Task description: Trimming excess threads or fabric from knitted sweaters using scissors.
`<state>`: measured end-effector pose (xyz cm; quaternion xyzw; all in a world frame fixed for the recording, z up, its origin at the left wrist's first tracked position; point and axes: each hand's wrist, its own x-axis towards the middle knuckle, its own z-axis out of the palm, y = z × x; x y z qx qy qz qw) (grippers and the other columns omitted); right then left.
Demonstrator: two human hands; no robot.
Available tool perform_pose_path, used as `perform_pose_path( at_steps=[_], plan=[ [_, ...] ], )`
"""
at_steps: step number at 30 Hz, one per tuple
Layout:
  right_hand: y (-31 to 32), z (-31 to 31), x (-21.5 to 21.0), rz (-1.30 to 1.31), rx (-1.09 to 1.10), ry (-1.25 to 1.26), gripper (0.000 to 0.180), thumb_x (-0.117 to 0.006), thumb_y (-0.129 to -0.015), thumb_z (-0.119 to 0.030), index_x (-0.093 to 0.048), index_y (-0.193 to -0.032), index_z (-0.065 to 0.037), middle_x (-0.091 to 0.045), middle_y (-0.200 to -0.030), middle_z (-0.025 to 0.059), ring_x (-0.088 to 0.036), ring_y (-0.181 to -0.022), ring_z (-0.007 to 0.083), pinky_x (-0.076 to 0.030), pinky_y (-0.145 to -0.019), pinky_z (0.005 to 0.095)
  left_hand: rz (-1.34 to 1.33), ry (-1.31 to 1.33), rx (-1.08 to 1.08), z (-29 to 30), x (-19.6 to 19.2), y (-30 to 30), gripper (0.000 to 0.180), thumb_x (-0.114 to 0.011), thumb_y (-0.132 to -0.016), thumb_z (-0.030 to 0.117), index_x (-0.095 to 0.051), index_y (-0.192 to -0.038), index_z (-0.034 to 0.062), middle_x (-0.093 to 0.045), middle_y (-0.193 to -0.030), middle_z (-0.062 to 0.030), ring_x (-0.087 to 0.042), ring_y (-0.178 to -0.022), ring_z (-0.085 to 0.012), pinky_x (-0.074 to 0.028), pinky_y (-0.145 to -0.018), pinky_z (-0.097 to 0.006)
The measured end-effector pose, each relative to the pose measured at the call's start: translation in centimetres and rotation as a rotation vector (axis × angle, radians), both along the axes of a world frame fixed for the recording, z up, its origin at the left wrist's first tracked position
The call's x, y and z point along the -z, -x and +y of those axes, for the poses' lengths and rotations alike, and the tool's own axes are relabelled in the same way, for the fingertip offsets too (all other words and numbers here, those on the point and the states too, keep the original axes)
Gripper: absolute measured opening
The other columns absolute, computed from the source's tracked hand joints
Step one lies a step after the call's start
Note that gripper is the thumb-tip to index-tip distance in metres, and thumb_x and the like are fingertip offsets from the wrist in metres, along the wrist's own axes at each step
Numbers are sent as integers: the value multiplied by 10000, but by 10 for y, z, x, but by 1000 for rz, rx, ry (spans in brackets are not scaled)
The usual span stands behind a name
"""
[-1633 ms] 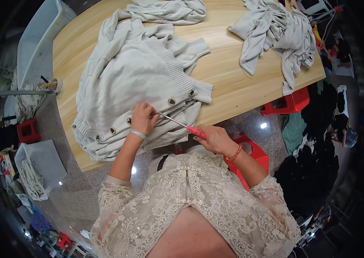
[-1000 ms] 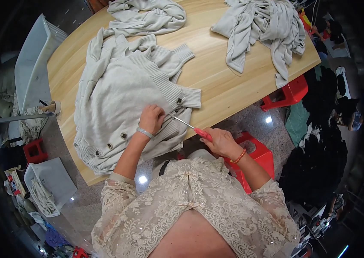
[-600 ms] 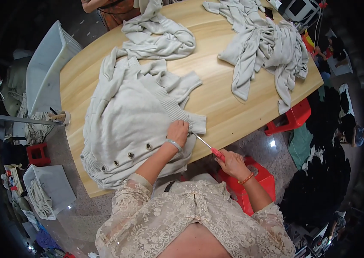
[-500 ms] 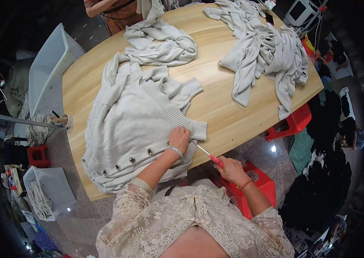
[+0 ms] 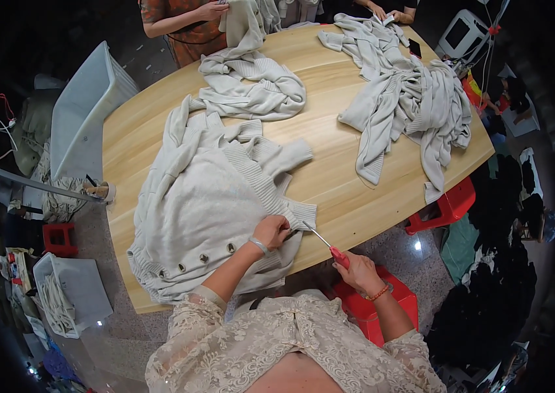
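Observation:
An off-white knit cardigan (image 5: 202, 190) with several dark buttons lies spread at the left near side of the table. My left hand (image 5: 271, 231) is closed, its fingers curled on the garment's edge beside a ribbed cuff (image 5: 302, 213). In my right hand (image 5: 360, 274) is a tool with a red handle (image 5: 339, 256) and a thin metal shaft (image 5: 320, 238). The shaft points up and left, its tip at the cuff, slightly apart from my left fingers. Exactly what the tip touches is too small to tell.
Beyond lie another off-white knit garment (image 5: 254, 88) and a heap of similar knits (image 5: 415, 98) on the wooden table (image 5: 330, 167). Two people stand at the far edge. Red stools (image 5: 444, 208), white bins (image 5: 81, 111) and a dark fabric pile (image 5: 487, 275) surround it.
The view has tilted up, showing a second person's hands at the far edge. My left fingers have curled in more, and the tool's tip has moved a little right, away from them.

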<state>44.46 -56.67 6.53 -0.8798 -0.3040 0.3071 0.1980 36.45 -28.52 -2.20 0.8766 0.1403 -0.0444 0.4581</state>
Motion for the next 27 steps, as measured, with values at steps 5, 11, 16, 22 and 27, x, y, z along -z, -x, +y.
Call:
perform_pose_path(
  at_steps=[5, 11, 16, 22, 27],
  plan=[
    [5, 8, 4, -31, -51, -35, 242, -626, -879, -289, -608, -999, -80, -643, -799, 223, -628, -798, 430, -489, -709, 528, -222, -109, 8, -11, -9, 20, 183, -720, -740, 123, -631, -889, 66, -609, -913, -146, -568, -892, -341, -459, -767, -417],
    [10, 21, 13, -84, -40, -211, 245, -631, -861, -189, -600, -1083, -88, -639, -927, 182, -605, -878, 399, -492, -754, 488, -362, -450, -93, 0, -46, 71, 384, -747, -698, 116, -609, -1057, 101, -536, -1210, -157, -488, -1142, -357, -372, -938, -461],
    [3, 19, 19, -244, 50, -250, 386, -636, -780, -41, -550, -1154, -79, -580, -1148, 152, -580, -969, 384, -481, -863, 451, -177, -719, -266, 32, -39, 125, 560, -735, -731, 204, -543, -1247, 99, -401, -1417, -201, -357, -1320, -388, -276, -1048, -500],
    [-2, 9, 36, -390, 305, -298, 412, -585, -894, -215, -483, -1263, -64, -590, -1175, 240, -593, -1023, 426, -492, -842, 491, -56, -888, -144, 37, -23, 167, 657, -642, -784, 252, -451, -1387, 75, -265, -1528, -213, -216, -1417, -389, -148, -1141, -526],
    [8, -49, 28, -107, 688, -71, 412, -552, -918, -453, -634, -1041, -68, -659, -776, 226, -646, -784, 426, -493, -687, 507, -61, -860, -125, 36, -18, 157, 662, -637, -773, 219, -444, -1392, 81, -255, -1531, -216, -212, -1419, -390, -146, -1139, -531]
  ],
)
